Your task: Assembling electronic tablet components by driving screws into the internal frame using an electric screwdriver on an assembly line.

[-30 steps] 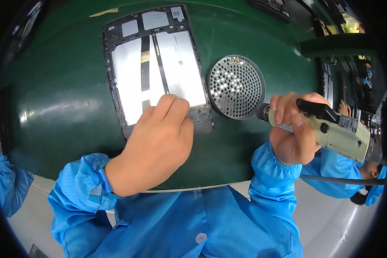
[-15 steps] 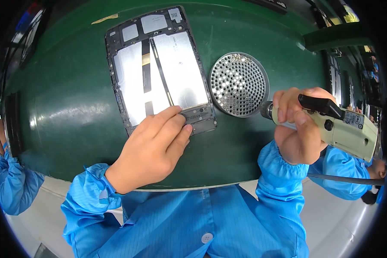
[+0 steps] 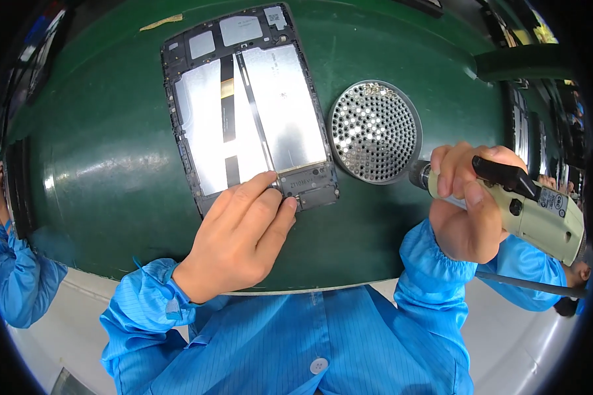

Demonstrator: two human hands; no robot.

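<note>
An opened tablet (image 3: 284,112) lies on the green table, with silver metal plates, a dark frame and a black-and-gold ribbon cable (image 3: 228,108). My left hand (image 3: 238,240) rests on its near edge, fingers stretched out and fingertips touching the dark lower strip. Whether a small part sits under those fingertips, I cannot tell. My right hand (image 3: 471,201) is wrapped round a pale green electric screwdriver (image 3: 540,227) with a black lever. The tool lies sideways in my grip, its dark nose toward the left, raised near the screw tray and apart from the tablet.
A round metal screw tray (image 3: 375,131) full of holes stands right of the tablet, small screws gathered at its far side. A yellowish strip (image 3: 161,22) lies at the far left. People in blue sleeves (image 3: 26,289) sit at both sides. Dark racks border the table.
The view has shifted slightly, so the tablet, tray and both hands appear a little further right. My left fingers remain on the tablet's near edge; the screwdriver stays in my right hand.
</note>
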